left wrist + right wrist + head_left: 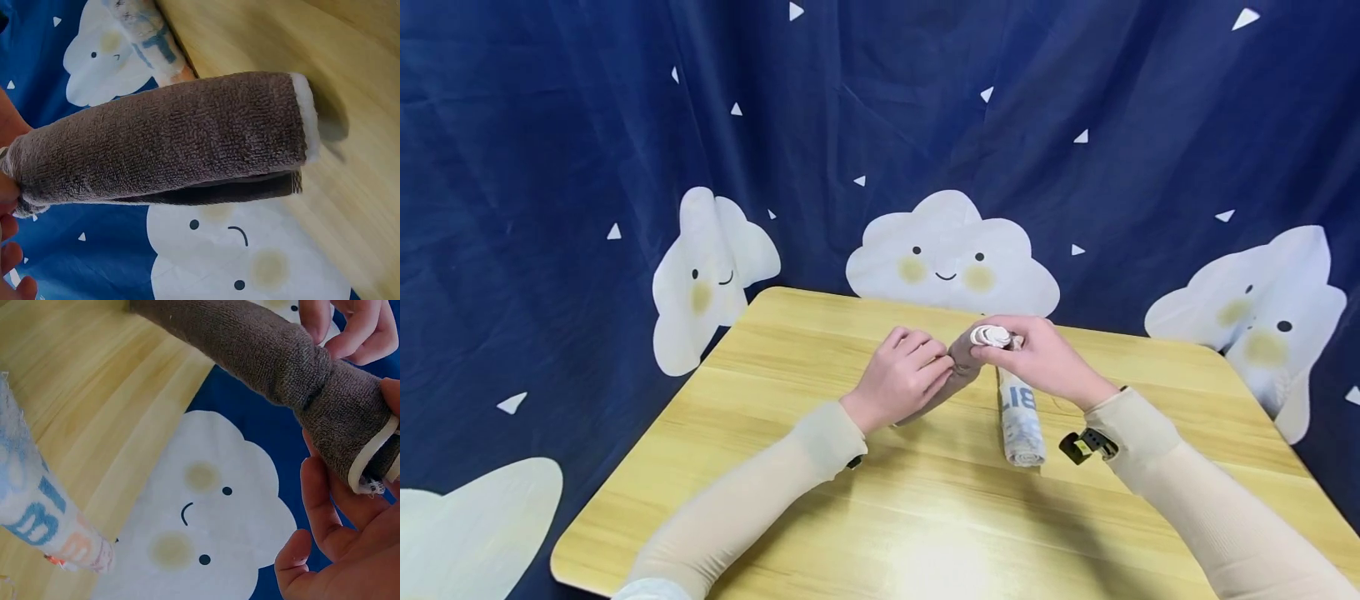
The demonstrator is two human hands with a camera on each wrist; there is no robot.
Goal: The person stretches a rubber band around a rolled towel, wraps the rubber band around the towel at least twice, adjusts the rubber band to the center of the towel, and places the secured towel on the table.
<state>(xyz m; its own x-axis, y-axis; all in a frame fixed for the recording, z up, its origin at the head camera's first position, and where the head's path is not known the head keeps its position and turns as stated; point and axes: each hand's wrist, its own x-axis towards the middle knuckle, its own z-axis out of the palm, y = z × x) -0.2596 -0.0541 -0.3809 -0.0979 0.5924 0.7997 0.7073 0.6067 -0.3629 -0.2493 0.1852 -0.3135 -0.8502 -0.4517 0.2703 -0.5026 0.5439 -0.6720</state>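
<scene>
A brown terry towel (169,137), rolled into a tube with a white edge at its end, is held up above the table. My right hand (1045,358) grips one end, its thumb and fingers round the roll, where white-edged layers show. My left hand (902,379) pinches the towel beside it; in the right wrist view its fingertips (359,340) press into the pile near a crease. The far part of the tube tapers away with a loose flap along its side. A second rolled towel (1022,425), white with blue lettering, lies on the table below my right hand.
The wooden table (760,383) has rounded corners. A dark blue curtain (887,100) printed with white clouds and triangles hangs behind and around it. A dark strap device (1088,445) sits on the right wrist.
</scene>
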